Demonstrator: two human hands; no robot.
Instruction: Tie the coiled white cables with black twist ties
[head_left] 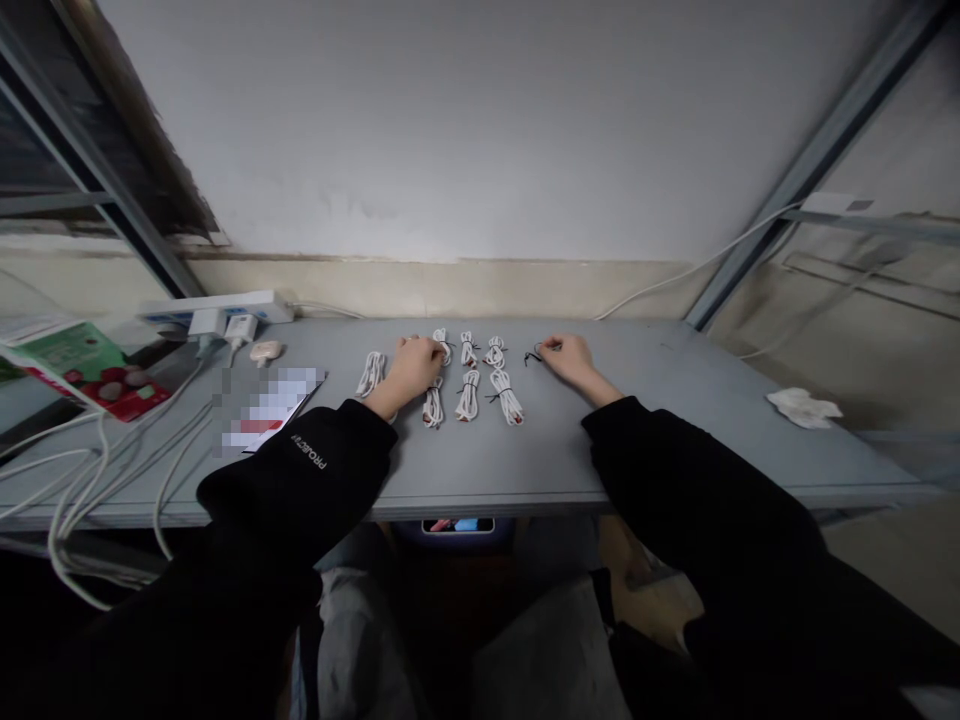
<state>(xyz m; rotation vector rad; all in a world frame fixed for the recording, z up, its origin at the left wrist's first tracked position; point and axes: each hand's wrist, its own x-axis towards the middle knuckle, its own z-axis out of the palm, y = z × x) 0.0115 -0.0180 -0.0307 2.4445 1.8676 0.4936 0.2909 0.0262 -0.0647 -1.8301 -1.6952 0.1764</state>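
Note:
Several small coiled white cable bundles, each tied with a dark twist tie, lie in two rows on the grey table (525,450); one bundle (466,395) sits in the front row. My left hand (415,367) rests with curled fingers on a bundle in the back row near another coil (442,345). My right hand (568,357) is off to the right of the rows, pinching a thin dark twist tie (535,355) between its fingertips. Both arms wear black sleeves.
A white power strip (217,308) with plugged-in chargers and trailing white cords lies at the back left. A green and red packet (90,368) sits far left, a paper card (266,405) beside it. A crumpled white tissue (802,407) lies at the right.

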